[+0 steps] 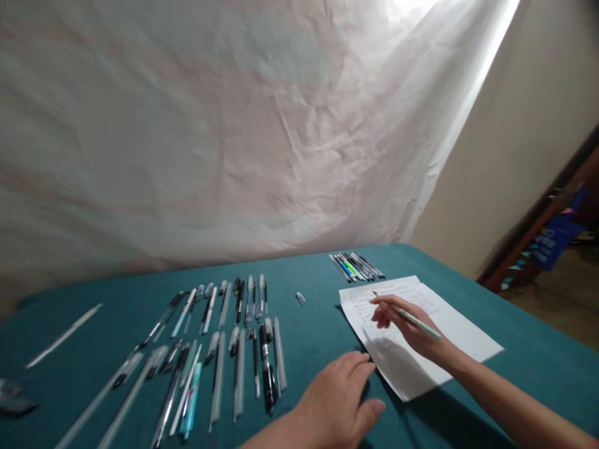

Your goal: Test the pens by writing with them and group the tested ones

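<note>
My right hand (412, 324) grips a pale green pen (406, 315) in a writing hold, its tip touching the top of a white sheet of paper (463, 337) with faint handwriting. My left hand (339, 396) rests palm down on the teal tablecloth (309, 330), fingers spread, just left of the sheet's near corner. It holds nothing. Left of that hand lie rows of several pens (234, 349), side by side.
A small group of pens (355, 266) lies beyond the paper near the table's far edge. A loose pen cap (300, 298) sits between the groups. A long white stick (63, 337) lies far left. A crumpled white sheet hangs as a backdrop (210, 125).
</note>
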Demonstrator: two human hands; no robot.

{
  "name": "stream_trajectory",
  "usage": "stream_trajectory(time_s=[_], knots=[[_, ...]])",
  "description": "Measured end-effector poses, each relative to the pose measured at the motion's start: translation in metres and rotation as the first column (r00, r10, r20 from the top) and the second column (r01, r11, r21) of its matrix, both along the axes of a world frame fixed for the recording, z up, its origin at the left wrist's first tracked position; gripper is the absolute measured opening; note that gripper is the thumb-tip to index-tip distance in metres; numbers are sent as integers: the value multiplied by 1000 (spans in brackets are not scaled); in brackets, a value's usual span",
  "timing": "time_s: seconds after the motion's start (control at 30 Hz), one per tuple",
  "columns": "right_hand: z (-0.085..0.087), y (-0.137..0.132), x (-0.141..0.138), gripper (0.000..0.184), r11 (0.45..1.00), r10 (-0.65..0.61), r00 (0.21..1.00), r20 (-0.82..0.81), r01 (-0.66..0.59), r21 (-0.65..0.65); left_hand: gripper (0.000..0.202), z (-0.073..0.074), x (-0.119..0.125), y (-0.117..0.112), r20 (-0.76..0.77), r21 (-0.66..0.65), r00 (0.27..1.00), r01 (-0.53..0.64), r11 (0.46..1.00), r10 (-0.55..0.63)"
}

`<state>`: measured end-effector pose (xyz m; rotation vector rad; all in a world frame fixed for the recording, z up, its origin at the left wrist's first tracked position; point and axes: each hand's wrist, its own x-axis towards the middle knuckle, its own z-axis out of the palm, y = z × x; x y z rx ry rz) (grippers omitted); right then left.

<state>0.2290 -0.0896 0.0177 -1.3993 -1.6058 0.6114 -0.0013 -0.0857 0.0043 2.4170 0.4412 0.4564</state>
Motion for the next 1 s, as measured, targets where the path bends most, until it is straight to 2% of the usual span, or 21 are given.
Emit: stream_trajectory(time_s=[0.07,0.1,0.17,0.3,0.43,0.57,0.67,0.77,0.9,1.0], knots=[[7,26,-26,28,993,111,991,71,-113,32,37,-2,-1,2,84,-76,992,-92,993,99],[8,41,-40,26,990,126,986,107,-132,54,33,-3,-1,3,114,-114,982,-135,984,148],[8,72,-65,23,976,194,945,262,-213,46,30,-4,-1,7,157,-191,959,-205,960,236],[-7,122,-103,33,978,178,864,471,-207,9,30,-5,1,14,180,-321,915,-293,900,362],[-21,139,-118,31,981,165,856,490,-194,8,29,-9,2,18,200,-423,897,-284,860,394],[-18,129,-108,28,982,159,883,441,-188,22,28,-20,4,20,240,-563,874,-229,794,422],[-4,107,-92,24,982,156,963,219,-175,70,28,-23,7,22,277,-733,811,-168,659,515],[10,76,-80,25,982,141,988,62,-147,120,34,-13,8,24,288,-841,688,-151,520,666],[20,41,-81,23,976,77,986,149,-105,190,38,11,3,27,345,-859,631,-86,504,695],[18,28,-92,20,966,46,976,212,-98,239,32,19,0,28,352,-875,615,-51,481,706]])
